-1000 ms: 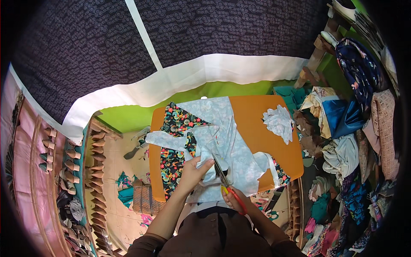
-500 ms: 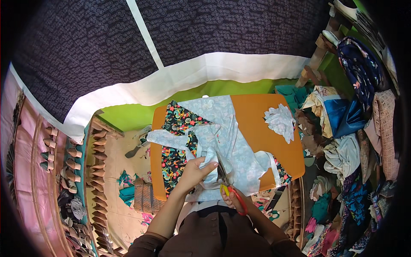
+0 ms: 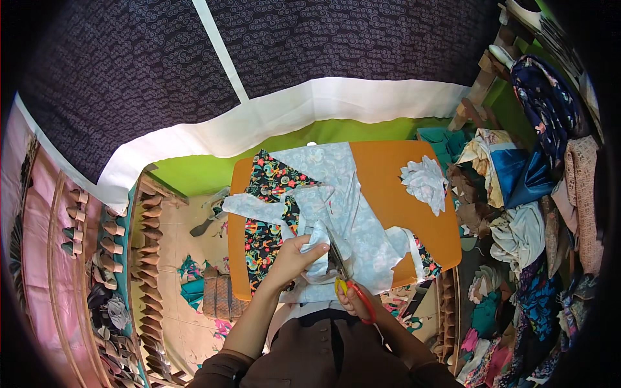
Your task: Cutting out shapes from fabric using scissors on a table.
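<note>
Orange tabletop (image 3: 388, 184) bore pale cloth (image 3: 363, 226) under my remote watch. My left hand (image 3: 296, 260) pinched tight on its near folds; my right hand (image 3: 350, 300) curled closed around red-and-yellow scissors (image 3: 342, 273), their blades (image 3: 336, 252) angled away, slightly left, just right of the pinch.

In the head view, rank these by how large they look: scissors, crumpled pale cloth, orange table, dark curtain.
1. Dark curtain
2. Orange table, though partly covered
Unranked below these: crumpled pale cloth and scissors. The scissors look longer but thinner, and are partly hidden by the right hand.
</note>
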The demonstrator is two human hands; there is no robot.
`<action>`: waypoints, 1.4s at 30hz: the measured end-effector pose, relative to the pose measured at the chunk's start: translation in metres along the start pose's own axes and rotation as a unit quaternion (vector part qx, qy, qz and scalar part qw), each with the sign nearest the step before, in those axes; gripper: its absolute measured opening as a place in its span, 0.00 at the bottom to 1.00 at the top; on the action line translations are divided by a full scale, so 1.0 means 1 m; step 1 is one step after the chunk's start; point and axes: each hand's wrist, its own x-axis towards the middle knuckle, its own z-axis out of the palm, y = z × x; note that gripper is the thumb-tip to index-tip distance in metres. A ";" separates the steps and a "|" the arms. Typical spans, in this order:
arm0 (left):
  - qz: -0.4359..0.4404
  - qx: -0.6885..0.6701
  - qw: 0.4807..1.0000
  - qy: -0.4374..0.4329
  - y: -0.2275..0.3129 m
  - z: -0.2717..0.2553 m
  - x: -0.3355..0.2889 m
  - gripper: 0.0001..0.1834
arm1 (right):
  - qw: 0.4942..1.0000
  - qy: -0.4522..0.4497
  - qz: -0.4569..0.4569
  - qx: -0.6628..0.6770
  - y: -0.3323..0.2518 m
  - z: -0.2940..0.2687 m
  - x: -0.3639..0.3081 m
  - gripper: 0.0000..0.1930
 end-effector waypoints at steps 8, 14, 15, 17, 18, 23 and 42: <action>0.072 -0.041 0.996 0.041 -0.014 0.005 0.003 0.11 | 0.999 0.012 -0.029 -0.027 0.004 -0.003 0.000 0.28; 0.019 -0.046 0.998 0.044 -0.002 0.003 -0.001 0.11 | 0.997 0.018 -0.042 -0.055 0.008 -0.010 -0.002 0.28; -0.001 -0.014 1.000 0.010 0.000 0.000 -0.002 0.10 | 0.998 0.004 -0.043 -0.053 0.008 -0.011 -0.003 0.28; -0.019 0.008 1.000 -0.018 0.001 0.001 -0.002 0.10 | 0.998 0.004 -0.049 -0.044 0.008 -0.010 -0.003 0.28; -0.019 0.008 1.000 -0.018 0.003 0.002 -0.003 0.10 | 0.998 0.003 -0.055 -0.037 0.008 -0.010 -0.003 0.28; -0.024 0.003 1.000 -0.019 0.004 0.003 0.000 0.09 | 0.998 -0.023 -0.022 0.050 0.007 -0.007 -0.004 0.23; 0.013 0.020 0.999 0.035 0.001 0.004 -0.002 0.13 | 0.999 0.013 0.002 -0.050 0.008 -0.024 -0.002 0.26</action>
